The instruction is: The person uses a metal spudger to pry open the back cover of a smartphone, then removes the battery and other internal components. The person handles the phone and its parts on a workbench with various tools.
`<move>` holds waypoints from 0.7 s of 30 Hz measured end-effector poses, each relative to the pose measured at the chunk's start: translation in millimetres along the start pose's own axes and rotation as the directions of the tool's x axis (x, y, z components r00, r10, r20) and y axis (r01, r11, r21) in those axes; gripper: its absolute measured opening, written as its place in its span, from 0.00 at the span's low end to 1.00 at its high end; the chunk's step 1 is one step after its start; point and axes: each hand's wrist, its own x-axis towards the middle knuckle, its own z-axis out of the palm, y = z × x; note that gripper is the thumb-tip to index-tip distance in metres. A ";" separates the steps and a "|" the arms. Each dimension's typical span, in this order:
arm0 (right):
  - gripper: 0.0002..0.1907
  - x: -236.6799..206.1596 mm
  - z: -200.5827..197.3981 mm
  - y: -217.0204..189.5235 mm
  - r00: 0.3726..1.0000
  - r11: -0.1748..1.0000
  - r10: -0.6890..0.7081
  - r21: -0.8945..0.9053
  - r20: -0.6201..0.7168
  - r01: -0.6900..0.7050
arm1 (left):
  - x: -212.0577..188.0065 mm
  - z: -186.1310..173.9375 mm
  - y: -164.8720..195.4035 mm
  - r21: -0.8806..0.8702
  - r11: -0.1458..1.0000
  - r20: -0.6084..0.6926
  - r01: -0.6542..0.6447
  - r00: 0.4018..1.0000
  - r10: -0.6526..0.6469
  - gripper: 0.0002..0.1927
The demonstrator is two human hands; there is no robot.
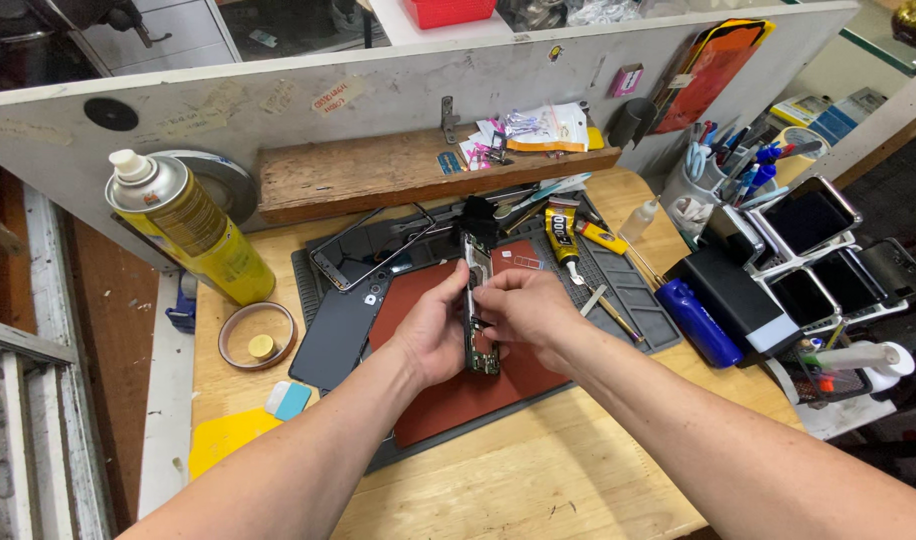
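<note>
I count one opened phone body, held upright on edge between my two hands above the red mat. My left hand is clamped on its left side, thumb up near the top edge; my right hand closes on its right side, fingertips pressed to the exposed board.

On the bench I count one yellow spray can leaning at the left, one roll of tape beside it, one dark back cover lying flat just left of the red mat, and one phone frame behind it. One glue tube lies tilted behind my right hand, and one blue bottle lies at the mat's right edge. Several phones stand in a rack on the right; I make out at least four. One cup of pens stands behind them.

The red mat sits on a grey work mat, itself on a wooden table. A white partition with a wooden shelf closes the back.

Both forearms reach in from the bottom edge, converging at the middle, wrists bent slightly inward.
</note>
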 end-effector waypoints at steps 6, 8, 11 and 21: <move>0.05 17.0 -5.0 8.0 0.991 0.995 0.009 0.094 0.137 -0.022 | 0.2 0.4 2.5 0.024 1.000 0.005 0.001 1.000 -0.001 0.27; 0.06 20.6 -6.2 7.7 0.985 0.994 0.023 0.101 0.173 -0.041 | 0.6 1.7 3.3 0.040 0.999 -0.008 -0.004 1.000 0.005 0.27; 0.04 21.2 -8.8 8.0 0.981 0.989 0.052 0.125 0.185 -0.076 | -0.5 3.9 4.0 0.046 0.999 -0.012 -0.003 1.000 0.003 0.26; 0.06 21.5 -10.8 1.1 0.991 0.998 -0.041 0.061 0.128 0.033 | 0.1 8.2 3.4 0.098 0.995 -0.107 -0.004 0.994 0.014 0.25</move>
